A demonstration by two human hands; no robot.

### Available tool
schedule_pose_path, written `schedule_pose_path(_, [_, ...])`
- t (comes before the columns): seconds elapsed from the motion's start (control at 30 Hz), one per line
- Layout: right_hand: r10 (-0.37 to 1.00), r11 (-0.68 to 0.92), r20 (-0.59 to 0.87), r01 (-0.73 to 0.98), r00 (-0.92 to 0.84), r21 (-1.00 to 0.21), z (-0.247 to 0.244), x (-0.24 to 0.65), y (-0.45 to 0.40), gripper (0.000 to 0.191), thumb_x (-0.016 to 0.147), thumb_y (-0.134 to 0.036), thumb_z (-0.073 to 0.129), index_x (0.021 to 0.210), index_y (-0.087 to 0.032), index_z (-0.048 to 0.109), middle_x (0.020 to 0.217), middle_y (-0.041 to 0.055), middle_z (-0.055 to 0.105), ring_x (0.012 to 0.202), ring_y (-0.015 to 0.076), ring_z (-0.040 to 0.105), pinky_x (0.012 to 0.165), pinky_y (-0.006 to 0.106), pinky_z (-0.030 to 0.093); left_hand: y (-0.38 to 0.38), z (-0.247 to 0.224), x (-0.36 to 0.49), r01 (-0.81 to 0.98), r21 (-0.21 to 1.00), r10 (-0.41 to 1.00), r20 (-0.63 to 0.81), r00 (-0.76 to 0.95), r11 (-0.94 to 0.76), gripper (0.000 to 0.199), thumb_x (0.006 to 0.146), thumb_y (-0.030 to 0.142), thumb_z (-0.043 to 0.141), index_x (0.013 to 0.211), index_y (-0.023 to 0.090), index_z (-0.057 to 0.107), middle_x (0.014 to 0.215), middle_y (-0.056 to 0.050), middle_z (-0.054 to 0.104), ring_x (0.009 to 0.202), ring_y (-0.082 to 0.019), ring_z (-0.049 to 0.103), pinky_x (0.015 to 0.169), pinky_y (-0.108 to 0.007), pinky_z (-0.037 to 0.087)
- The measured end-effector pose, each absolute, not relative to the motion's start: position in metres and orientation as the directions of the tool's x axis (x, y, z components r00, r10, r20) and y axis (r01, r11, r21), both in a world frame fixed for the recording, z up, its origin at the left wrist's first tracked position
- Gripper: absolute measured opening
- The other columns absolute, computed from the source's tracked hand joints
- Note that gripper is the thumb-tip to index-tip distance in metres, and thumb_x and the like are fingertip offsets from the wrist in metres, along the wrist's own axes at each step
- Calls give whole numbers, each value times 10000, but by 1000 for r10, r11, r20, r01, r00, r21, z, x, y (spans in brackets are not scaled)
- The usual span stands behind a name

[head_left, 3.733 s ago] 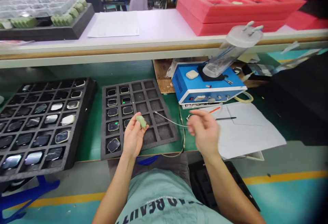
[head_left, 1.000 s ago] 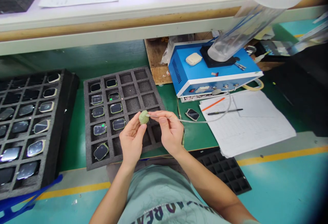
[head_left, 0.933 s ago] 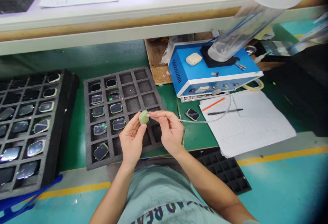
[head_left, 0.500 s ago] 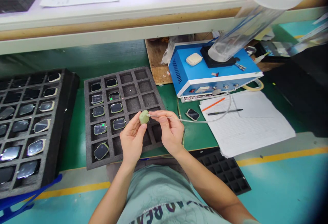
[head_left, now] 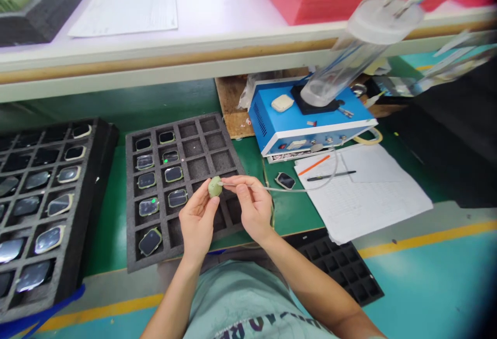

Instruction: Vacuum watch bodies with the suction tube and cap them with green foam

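Between the thumb and fingers of my left hand (head_left: 197, 222) is a small pale green watch case (head_left: 215, 187), back side facing me, screen hidden. My right hand (head_left: 254, 208) pinches the end of a thin clear tube (head_left: 291, 190), and its tip meets the case's surface. From there the tube curves over to the front of a blue box-shaped machine (head_left: 322, 128). Beneath my hands lies a grey foam tray (head_left: 158, 186) with square pockets. Watches with green rims, such as one watch (head_left: 150, 241), fill its two left columns, two of them showing green dots.
To the left stand stacked foam trays (head_left: 83, 194) of watches. A loose watch (head_left: 285, 180), an orange stick (head_left: 313, 165), a black pen (head_left: 331, 176) and papers (head_left: 373, 194) lie to the right. Above the bench runs a shelf edge (head_left: 155, 70); a clear cylinder (head_left: 345, 59) rises from the machine.
My view has tilted up slightly, so more of the shelf shows and the bench sits lower in view. Both hands keep the same hold on the watch case and tube.
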State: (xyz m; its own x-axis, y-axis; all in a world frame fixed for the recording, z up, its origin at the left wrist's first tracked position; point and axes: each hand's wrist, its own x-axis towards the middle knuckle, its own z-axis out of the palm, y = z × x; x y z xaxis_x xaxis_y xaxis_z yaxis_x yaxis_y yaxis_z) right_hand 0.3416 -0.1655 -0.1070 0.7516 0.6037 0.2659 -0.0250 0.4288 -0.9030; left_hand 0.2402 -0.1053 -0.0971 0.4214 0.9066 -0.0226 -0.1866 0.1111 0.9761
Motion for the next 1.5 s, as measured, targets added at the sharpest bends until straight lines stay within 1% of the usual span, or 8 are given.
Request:
schedule_pose_path(0.33, [602,461,292,-26,743,-887,-102,347,-158,193,1039,-364,574,1048,-224,706,1035,66,765,966,191,751,898,353,632,-100,-100,242,-171,980,918,-27,396,102,456,807,289,852,1248,252,740,1289,-86,726,1171,-237,709,1121,-384,506])
schedule_pose_path(0.63, [598,475,285,-44,749,-879,-100,346,-157,229,1029,-402,582,1031,-207,703,1013,77,769,954,190,757,886,348,642,-100,-99,241,-131,988,918,-27,396,85,472,812,318,844,1262,232,730,1309,-109,713,1195,-269,697,1149,-454,478])
schedule_pose_path(0.9, [594,469,286,-35,752,-882,-99,346,-157,230,1026,-411,583,1023,-210,697,1010,76,769,951,189,758,877,347,649,-100,-98,241,-130,988,913,-29,406,89,470,815,312,844,1262,232,728,1302,-102,718,1190,-254,700,1140,-429,489])
schedule_pose_path(1.17, [591,504,300,-53,749,-862,-100,346,-158,174,1034,-338,583,1040,-219,711,1021,60,766,956,168,755,885,314,640,-100,-98,240,-126,987,913,-37,405,96,464,813,313,846,1257,236,732,1305,-102,717,1196,-259,697,1152,-440,477])
schedule_pose_path(1.4, [598,462,278,-40,752,-886,-99,346,-158,244,1025,-421,580,1018,-210,701,1007,76,766,942,196,756,872,356,653,-101,-97,241,-118,989,914,-31,405,86,476,812,319,842,1264,226,725,1314,-109,712,1212,-271,688,1141,-444,491])
schedule_pose_path(1.5, [593,471,287,-35,752,-882,-99,347,-158,232,1025,-411,584,1022,-212,703,1005,72,763,932,191,756,864,351,654,-101,-96,242,-125,988,913,-30,406,88,470,809,311,845,1256,231,728,1304,-99,719,1198,-256,697,1131,-423,501])
